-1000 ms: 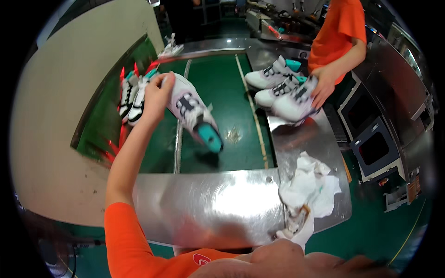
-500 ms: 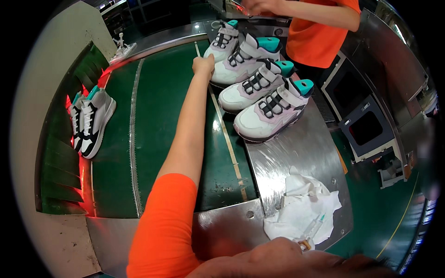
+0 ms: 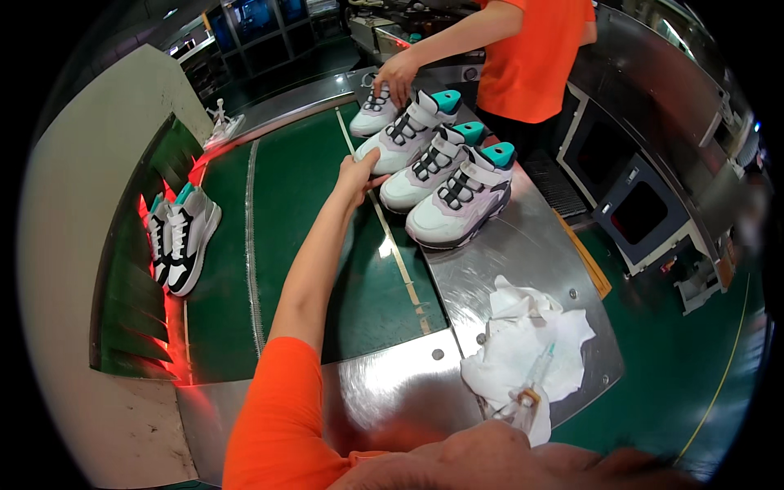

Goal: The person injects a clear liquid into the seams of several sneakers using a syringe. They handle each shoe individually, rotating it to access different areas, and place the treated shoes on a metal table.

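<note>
My left grip (image 3: 357,175) pinches the toe of a white shoe (image 3: 400,140) — second from the far end of a row of four at the edge of the metal bench (image 3: 531,245). A co-worker's hand (image 3: 398,75) is on the farthest shoe (image 3: 372,120); my right grip I cannot tell — out of view.

white-lilac shoes (image 3: 454,207), teal inserts (image 3: 499,153), green belt (image 3: 287,196), orange sleeve (image 3: 282,408)

Short orange sleeve (image 3: 278,404), bare forearm (image 3: 310,265), bare hand (image 3: 356,178).

Co-worker (image 3: 531,69) cropped by top edge; farthest white shoe (image 3: 370,122) partly behind co-worker's hand (image 3: 398,73).
</note>
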The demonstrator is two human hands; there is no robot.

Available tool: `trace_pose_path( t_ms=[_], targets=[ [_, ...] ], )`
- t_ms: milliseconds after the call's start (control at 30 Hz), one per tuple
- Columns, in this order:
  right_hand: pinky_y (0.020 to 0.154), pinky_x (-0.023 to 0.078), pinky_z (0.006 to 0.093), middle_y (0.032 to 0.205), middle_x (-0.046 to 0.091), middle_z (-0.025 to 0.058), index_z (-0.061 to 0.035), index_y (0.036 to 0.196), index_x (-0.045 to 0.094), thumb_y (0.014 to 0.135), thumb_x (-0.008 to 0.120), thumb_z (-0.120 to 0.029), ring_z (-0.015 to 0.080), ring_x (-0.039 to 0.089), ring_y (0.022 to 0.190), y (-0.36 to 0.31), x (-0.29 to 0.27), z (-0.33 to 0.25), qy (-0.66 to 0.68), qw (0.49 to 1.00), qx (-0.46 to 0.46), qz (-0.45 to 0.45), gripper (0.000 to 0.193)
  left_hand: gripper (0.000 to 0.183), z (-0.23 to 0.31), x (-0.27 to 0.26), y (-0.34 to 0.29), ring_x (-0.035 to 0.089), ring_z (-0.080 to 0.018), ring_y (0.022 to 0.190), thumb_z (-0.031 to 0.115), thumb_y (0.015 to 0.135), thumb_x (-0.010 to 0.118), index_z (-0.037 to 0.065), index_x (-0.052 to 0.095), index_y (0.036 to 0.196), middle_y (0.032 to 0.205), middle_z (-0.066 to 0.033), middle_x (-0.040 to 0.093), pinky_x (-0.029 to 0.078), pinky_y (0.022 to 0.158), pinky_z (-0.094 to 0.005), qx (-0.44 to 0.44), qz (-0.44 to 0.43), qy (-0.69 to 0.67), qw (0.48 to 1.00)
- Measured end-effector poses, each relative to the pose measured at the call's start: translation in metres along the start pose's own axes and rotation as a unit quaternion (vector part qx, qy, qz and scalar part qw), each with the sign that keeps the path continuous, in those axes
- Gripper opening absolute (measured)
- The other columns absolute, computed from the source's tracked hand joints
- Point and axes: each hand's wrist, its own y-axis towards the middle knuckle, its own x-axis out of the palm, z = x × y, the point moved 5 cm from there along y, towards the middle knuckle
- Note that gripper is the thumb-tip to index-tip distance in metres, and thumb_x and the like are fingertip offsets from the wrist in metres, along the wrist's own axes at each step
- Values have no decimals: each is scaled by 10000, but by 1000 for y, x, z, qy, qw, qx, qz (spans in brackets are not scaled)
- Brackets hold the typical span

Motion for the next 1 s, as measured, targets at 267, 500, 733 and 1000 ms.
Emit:
trace_pose_path(
  t_ms=[267,500,733,1000],
  targets=[
    [918,470,327,1208,547,135,38,1412,372,545,747,-174,225,564,1071,3,2,-10,7,997,-75,-30,968,526,-12,-11,-135,637,-302,960,200,868,717,-90,371,1139,1162,-222,526,640,681,-390,44,23,6,999],
    [728,500,260,1151,567,125,0,1443,350,562,715,-46,130,566,817,-14,-8,-36,102,987,-28,-121,955,426,-9,-90,-319,657,-272,1008,214,933,624,-103,525,1201,1188,-185,606,630,772,-353,-36,88,-87,992],
    [780,500,298,1229,522,119,-21,1467,317,506,784,-79,159,552,869,-62,-19,-14,156,968,-1,-196,1070,434,-22,-108,-550,688,-266,964,267,996,544,-69,495,1266,1143,-198,646,622,789,-348,-133,175,-163,962],
    [811,497,307,1240,496,122,15,1466,302,479,809,-121,176,548,916,-87,-34,-25,200,954,4,-224,1118,415,-66,-23,-576,694,-222,925,340,1019,506,-13,514,1235,1091,-161,675,559,872,-358,-275,-64,-218,934]
  ],
)
